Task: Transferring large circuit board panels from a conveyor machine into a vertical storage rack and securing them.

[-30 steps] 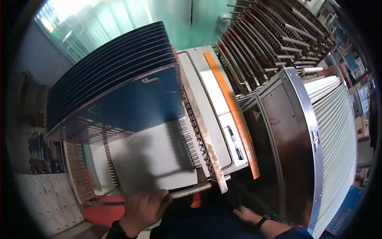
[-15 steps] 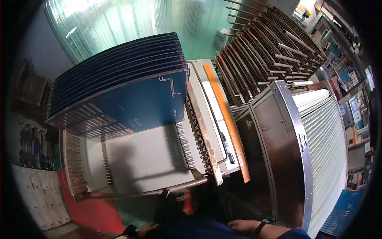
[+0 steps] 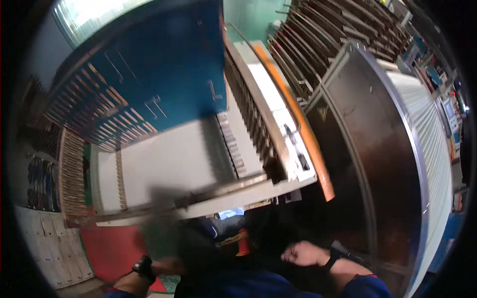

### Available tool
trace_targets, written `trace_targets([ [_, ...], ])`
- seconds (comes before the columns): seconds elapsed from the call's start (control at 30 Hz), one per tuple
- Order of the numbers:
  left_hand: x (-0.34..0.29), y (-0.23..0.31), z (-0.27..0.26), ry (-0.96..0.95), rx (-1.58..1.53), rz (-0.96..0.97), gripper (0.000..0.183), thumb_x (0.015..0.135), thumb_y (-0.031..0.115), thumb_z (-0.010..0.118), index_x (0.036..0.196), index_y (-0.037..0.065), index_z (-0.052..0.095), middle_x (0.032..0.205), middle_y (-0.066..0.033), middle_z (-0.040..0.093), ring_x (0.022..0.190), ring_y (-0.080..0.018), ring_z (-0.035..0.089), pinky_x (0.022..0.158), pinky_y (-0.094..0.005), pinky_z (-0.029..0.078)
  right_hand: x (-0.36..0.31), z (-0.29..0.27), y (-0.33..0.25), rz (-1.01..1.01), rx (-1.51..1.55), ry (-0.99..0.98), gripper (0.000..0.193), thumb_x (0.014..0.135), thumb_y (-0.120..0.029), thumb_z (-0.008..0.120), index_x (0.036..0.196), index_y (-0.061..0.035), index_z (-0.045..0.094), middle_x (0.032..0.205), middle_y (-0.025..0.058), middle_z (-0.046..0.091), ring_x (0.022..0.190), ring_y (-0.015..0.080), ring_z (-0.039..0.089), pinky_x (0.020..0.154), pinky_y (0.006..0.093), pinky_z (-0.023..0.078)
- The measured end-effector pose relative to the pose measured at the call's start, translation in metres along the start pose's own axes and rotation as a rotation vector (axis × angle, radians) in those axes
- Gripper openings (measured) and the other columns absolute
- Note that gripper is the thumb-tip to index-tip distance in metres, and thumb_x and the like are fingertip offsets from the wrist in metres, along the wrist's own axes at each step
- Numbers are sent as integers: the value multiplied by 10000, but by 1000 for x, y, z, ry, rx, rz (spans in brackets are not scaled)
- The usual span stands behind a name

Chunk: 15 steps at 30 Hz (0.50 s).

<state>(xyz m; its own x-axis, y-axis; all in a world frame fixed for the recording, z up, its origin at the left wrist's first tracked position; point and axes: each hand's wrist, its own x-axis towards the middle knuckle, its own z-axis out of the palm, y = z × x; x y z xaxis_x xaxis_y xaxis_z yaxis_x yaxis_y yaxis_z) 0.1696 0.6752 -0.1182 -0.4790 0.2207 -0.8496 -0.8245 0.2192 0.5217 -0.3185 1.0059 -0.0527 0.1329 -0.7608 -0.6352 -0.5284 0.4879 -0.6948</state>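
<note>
My left hand (image 3: 169, 266), a dark band on its wrist, is low in front of the slotted rack; its fingers are smeared by motion and lost against the dark background. To the right, my right hand (image 3: 302, 253) hangs over the dark gap beside the metal cabinet, fingers loosely bent and a little apart, nothing visible in them. Neither hand touches the rack. Large blue copper-marked panels (image 3: 169, 64), which look like circuit boards, stand upright in the rack's far part. The rack's white base (image 3: 164, 166) shows in its near part, between toothed rails (image 3: 231, 144).
An orange strip (image 3: 293, 114) and a black marker-like pen (image 3: 297, 149) lie along the rack's right side. Beyond is a dark cabinet (image 3: 377, 144) with pale pleated sheets (image 3: 427, 114). Metal racks (image 3: 333, 39) stand behind. A red object (image 3: 243, 243) sits below.
The view has shifted nearer the rack, and the panels look larger. Both hands have come further up into view from the lower edge; my left has moved forward.
</note>
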Motion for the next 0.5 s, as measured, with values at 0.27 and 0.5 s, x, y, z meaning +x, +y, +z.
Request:
trace_targets([
  [0.27,-25,193,-48,736,428,680,235,823,148,769,1029,56,704,1012,-139,687,987,-357,661,872,-445,530,5,-46,-30,-365,-172,937,115,910,-79,697,939,-4,614,917,177,608,868,370,631,770,411,534],
  [0.5,-141,318,-58,1605,1036,968,271,884,144,708,1116,11,665,1103,-170,681,1073,-358,647,962,-415,498,-163,-52,-91,-419,-391,1376,174,862,75,678,1006,-20,657,990,89,659,936,203,655,851,316,522],
])
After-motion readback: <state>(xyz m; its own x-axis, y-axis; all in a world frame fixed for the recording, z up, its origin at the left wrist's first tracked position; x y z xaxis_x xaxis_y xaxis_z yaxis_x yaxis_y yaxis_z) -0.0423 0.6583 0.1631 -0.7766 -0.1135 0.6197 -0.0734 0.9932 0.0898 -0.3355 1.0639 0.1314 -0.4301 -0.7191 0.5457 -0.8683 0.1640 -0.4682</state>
